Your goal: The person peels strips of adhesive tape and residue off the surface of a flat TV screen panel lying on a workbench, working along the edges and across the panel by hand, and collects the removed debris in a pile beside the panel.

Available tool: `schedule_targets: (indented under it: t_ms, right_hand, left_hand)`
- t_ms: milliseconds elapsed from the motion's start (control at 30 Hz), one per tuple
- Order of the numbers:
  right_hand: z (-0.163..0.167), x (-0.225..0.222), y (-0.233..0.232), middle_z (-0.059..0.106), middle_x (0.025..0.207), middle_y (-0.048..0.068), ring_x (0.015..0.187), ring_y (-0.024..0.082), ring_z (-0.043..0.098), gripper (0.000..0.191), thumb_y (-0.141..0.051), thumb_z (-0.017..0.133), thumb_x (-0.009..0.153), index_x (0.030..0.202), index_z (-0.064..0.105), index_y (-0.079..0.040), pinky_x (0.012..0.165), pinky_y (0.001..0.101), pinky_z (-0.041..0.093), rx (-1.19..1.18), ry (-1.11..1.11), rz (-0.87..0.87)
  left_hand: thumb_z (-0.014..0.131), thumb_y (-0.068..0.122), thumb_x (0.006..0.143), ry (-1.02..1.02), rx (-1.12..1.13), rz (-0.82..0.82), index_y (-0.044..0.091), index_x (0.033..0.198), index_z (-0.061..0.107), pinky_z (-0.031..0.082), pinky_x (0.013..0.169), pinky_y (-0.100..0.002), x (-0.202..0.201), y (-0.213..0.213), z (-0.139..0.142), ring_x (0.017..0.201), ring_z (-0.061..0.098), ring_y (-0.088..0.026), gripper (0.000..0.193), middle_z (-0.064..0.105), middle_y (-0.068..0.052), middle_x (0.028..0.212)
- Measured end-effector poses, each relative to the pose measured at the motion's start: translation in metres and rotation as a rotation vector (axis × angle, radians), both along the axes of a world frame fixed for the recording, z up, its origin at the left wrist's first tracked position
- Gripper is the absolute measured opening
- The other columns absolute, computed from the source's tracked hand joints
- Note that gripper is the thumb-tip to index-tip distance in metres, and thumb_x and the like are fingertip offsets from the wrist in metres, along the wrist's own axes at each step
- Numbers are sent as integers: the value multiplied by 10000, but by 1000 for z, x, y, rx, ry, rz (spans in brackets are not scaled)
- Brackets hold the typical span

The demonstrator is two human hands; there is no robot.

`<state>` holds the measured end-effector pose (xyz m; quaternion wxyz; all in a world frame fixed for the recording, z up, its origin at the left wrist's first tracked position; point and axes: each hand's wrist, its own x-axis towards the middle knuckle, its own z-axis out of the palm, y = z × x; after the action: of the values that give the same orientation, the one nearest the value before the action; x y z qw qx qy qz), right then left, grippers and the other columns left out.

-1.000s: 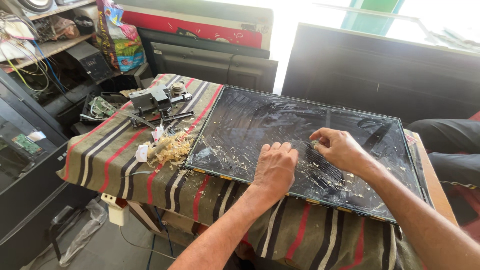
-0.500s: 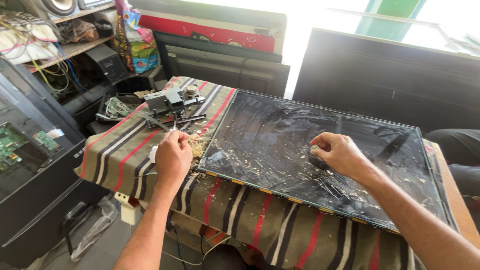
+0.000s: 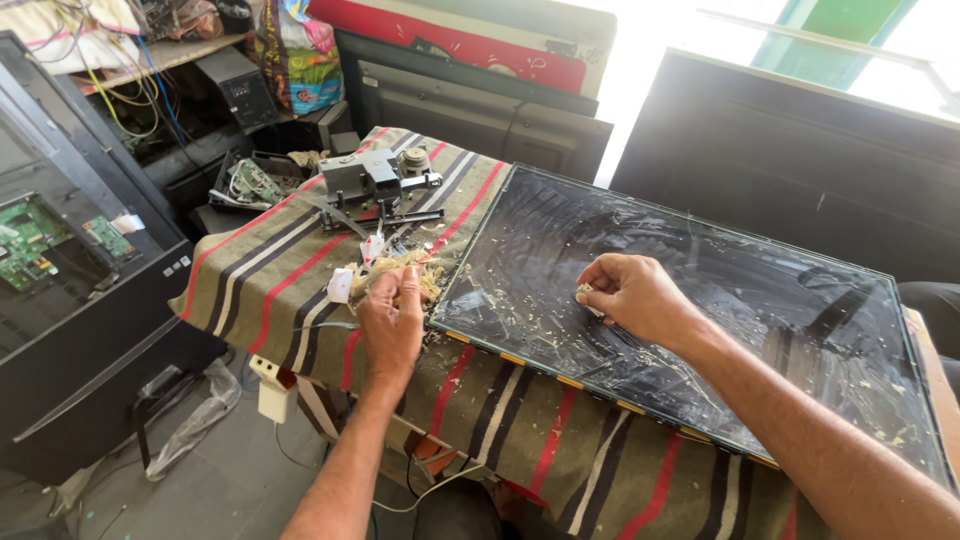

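Left hand: the left hand [image 3: 392, 322] sits at centre-left of the frame, fingers pressed together and pinching a tuft from the pile of scraps [image 3: 405, 272], right beside the panel's near-left corner.
Right hand: the right hand [image 3: 632, 297] rests mid-frame on the dark screen panel [image 3: 700, 300], fingers curled in and pinching a small pale scrap against the glass.
Panel: it lies flat on the bench, covering the centre and right of the frame, its surface streaked and dotted with flakes; lying flat, it likely lets the hand bear down while scraping.
Bench: the striped cloth [image 3: 270, 270] covers the bench and hangs over the near edge.
Edges: the panel's front edge runs close to the bench's near edge, with little spare margin there.
Open room: bare cloth lies left of the scraps; the metal bracket [image 3: 370, 180] crowds the upper left.
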<state>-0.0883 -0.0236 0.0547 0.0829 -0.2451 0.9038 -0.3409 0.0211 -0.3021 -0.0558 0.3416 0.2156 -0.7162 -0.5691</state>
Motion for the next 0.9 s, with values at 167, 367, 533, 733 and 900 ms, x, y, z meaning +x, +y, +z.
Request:
schedule_targets:
  t_ms: [167,367,533,733,900]
  right_hand:
    - [5,3,-22,772,831,28,722,83,698,187,-164,765,866,1000,757,-35,658,285,608,26,-43,28]
    - [5,2,-57,748,785,48,673,117,676,204,-200,785,863,975,771,-30,640,299,582,65,-71,80]
    - [-1,-7,-97,756,752,44,629,109,677,187,-191,777,849,933,775,-24,623,302,578,66,-21,130]
    - [-7,-16,-144,765,753,33,585,91,668,176,-185,780,843,927,790,-31,575,285,578,65,-3,117]
    - [-7,-20,-164,763,765,59,562,122,626,170,-185,785,856,942,802,-40,551,310,543,97,-33,36]
  left_hand:
    - [389,331,1066,148,-375,17,79,1019,788,439,816,-413,-1,-2,-2,750,597,-214,474,694,-56,719]
    - [324,353,1079,147,-459,-35,84,1022,783,365,875,-438,4,1,-1,921,620,-274,535,724,-107,873]
    - [347,337,1061,152,-506,-37,62,985,775,358,866,-449,5,-3,4,893,632,-301,514,734,-128,861]
    - [368,338,1065,75,-456,-64,38,874,755,364,855,-440,8,-7,4,798,648,-301,525,677,-140,715]
    - [370,317,1066,135,-459,-69,36,950,769,364,832,-432,10,-14,4,759,637,-295,502,680,-119,702]
